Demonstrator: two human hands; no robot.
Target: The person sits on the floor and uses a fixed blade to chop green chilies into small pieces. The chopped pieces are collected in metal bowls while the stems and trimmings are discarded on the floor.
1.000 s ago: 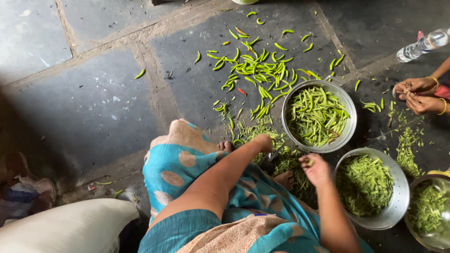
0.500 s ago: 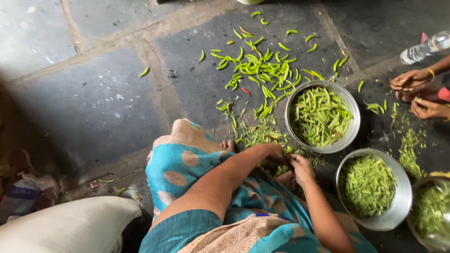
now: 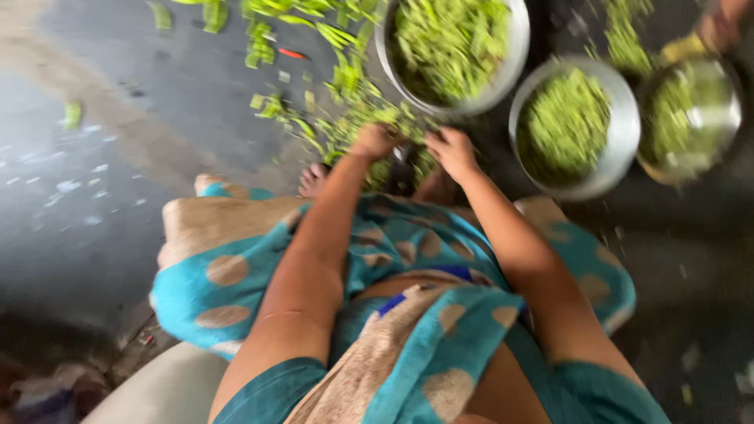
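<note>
Both hands work close together over a heap of green pods (image 3: 353, 129); the left hand (image 3: 375, 141) and right hand (image 3: 452, 149) look curled, though blur hides what they grip. Just beyond the right hand stand three metal bowls (image 3: 620, 149) of cut greens.

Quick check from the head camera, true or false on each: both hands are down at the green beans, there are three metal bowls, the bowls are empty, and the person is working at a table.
1. Both hands, left hand and right hand, are at the pile of green beans. True.
2. Three metal bowls are in view. True: first bowl, second, third.
3. The bowls are empty. False: all hold green pieces.
4. The person works at a table. False: everything sits on the stone floor.
</note>
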